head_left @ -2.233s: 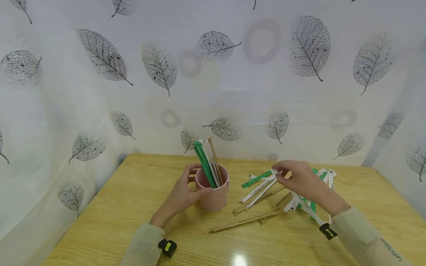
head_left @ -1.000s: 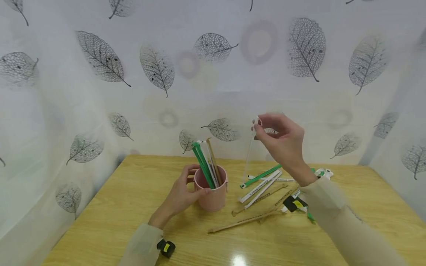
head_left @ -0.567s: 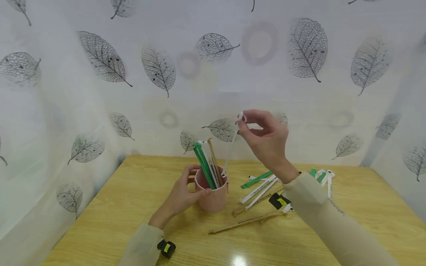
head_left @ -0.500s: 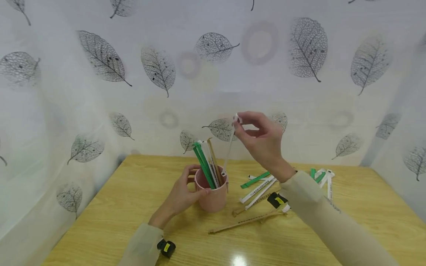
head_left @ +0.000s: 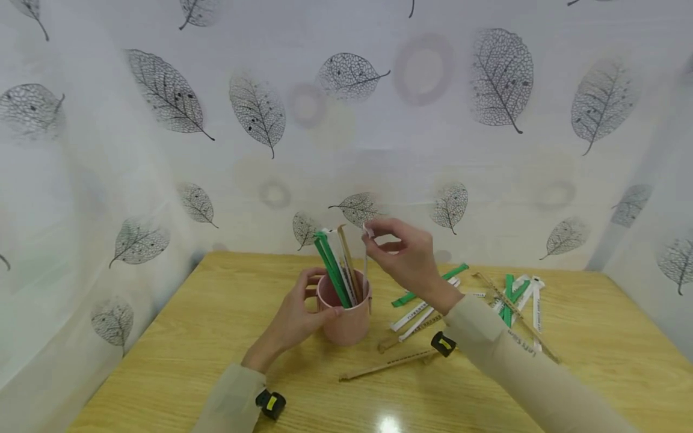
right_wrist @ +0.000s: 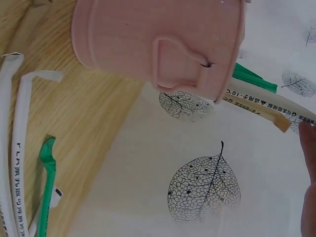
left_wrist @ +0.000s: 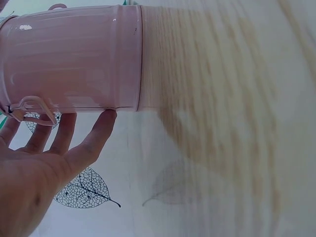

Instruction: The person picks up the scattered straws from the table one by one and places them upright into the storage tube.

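Note:
My left hand point(head_left: 295, 322) grips the small pink pail point(head_left: 346, 328), thumb at the near rim and fingers round its left side. The left wrist view shows the left fingertips point(left_wrist: 107, 116) against the pail's wall. My right hand point(head_left: 406, 252), above the pail's right rim, pinches the top end of a white paper-wrapped straw point(head_left: 365, 267). That straw's lower end is inside the pail, hidden by the wall. Green-wrapped straws point(head_left: 334, 270) and a brown-wrapped straw point(head_left: 349, 258) lean leftward in the pail. The right wrist view shows the pail's wire-like handle point(right_wrist: 180, 64).
Several wrapped straws lie to the pail's right, including a green straw point(head_left: 403, 299) and white straws point(head_left: 414, 314). One brown straw point(head_left: 387, 364) lies nearest the front. A crossed pile point(head_left: 514, 294) sits farther right, partly behind the right sleeve. A leaf-patterned curtain point(head_left: 346, 150) hangs behind the table point(head_left: 216, 313).
My right hand lifted a white straw off the table, carried it left over the pail, and has lowered its bottom end inside. The left hand and pail stayed in place.

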A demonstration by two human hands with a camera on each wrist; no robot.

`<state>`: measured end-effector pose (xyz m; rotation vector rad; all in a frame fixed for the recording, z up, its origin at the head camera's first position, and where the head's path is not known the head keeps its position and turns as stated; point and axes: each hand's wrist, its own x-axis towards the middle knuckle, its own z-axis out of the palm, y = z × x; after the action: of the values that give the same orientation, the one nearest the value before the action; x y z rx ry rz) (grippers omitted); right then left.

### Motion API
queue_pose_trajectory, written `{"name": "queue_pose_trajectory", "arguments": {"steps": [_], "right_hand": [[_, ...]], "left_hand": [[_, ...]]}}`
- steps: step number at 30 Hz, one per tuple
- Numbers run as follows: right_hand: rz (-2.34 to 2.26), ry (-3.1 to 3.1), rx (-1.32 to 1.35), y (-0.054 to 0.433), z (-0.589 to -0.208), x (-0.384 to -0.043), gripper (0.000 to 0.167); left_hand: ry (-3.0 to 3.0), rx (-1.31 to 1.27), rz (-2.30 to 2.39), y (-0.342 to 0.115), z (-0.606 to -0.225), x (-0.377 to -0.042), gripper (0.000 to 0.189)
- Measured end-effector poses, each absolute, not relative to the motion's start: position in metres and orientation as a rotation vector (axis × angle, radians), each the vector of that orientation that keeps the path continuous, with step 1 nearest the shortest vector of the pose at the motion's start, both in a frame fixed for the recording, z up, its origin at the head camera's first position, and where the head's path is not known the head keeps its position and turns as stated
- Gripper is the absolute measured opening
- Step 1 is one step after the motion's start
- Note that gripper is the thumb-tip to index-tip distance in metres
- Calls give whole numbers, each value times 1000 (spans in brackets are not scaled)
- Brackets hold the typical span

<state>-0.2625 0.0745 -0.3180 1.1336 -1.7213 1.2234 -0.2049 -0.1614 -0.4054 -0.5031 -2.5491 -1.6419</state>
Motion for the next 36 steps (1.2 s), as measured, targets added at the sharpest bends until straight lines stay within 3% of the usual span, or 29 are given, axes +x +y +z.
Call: {"name": "queue_pose_trajectory", "arguments": {"steps": [11,17,24,29,36], "right_hand": [[1235,-1854,1175,79,-346,-263,28],[1248,-1938,1178,90,-348,-260,47],[963,-2053,1313,120,-350,-259,21],[589,-2256,1503,145,-360,-253,20],[240,-2491,1540,162,-378,-238,17]], "left_hand": [[-2556,-481,-1652,-161,-404,-204,73],[-2562,-469,-1650,-160,-403,-203,73],[-2562,-467,-1647,-161,-405,-204,74],[-2565,-468,-1642,-161,-407,-205,75],[-2572,-459,-1635,-161,-405,-205,74]]}}
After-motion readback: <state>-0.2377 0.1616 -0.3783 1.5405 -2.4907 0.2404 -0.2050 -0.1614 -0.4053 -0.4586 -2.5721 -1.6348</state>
